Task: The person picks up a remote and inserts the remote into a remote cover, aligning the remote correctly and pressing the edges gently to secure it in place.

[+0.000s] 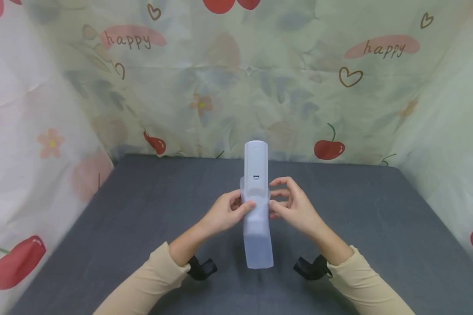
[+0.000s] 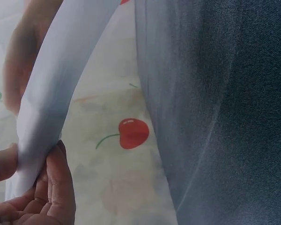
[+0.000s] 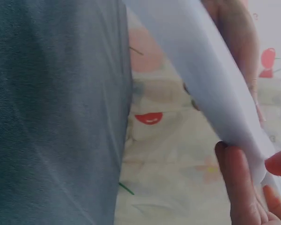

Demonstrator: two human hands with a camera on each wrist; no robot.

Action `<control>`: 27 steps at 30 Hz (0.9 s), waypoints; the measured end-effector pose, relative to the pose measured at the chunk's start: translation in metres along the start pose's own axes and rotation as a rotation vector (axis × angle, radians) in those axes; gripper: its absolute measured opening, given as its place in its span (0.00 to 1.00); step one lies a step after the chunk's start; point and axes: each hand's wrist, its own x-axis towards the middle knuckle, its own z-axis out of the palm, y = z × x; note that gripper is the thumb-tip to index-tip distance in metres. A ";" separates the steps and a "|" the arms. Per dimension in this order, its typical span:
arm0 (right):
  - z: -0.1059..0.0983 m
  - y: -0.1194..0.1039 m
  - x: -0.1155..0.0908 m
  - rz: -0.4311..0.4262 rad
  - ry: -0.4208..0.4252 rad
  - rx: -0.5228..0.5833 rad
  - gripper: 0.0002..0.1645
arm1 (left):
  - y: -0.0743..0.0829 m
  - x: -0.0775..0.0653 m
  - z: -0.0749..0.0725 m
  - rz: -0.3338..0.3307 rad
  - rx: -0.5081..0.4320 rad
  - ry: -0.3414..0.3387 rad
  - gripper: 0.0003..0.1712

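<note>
A long white device (image 1: 256, 164) with a small dark port stands up at the middle, its lower part inside a frosted plastic bag (image 1: 258, 249). My left hand (image 1: 226, 212) grips its left side, thumb across the front and fingers behind. On the other side my right hand (image 1: 295, 208) has bent fingers and thumb at the bag's edge, seemingly pinching it. Left wrist view: the white bagged device (image 2: 54, 79) runs between left thumb and fingers. In the right wrist view its white surface (image 3: 196, 61) slants past the right fingers (image 3: 241, 178). The device's exact kind does not show.
Dark grey cloth covers the table (image 1: 142, 210). A printed curtain (image 1: 236, 87) with cherries and hearts hangs behind and at both sides. Black wrist mounts (image 1: 202, 267) stick inward from the cuffs, low over the table.
</note>
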 end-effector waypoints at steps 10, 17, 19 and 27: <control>-0.004 -0.008 0.007 0.057 -0.012 -0.094 0.25 | 0.001 0.002 0.004 0.023 0.065 -0.053 0.17; -0.007 -0.009 0.009 0.040 0.042 -0.129 0.24 | -0.004 0.005 0.003 -0.037 -0.064 -0.014 0.19; -0.009 -0.010 0.009 0.029 0.067 -0.125 0.24 | -0.007 0.005 0.002 -0.071 -0.114 0.010 0.19; -0.016 -0.013 0.011 0.021 0.062 -0.066 0.25 | -0.010 0.003 0.005 -0.074 -0.167 0.095 0.12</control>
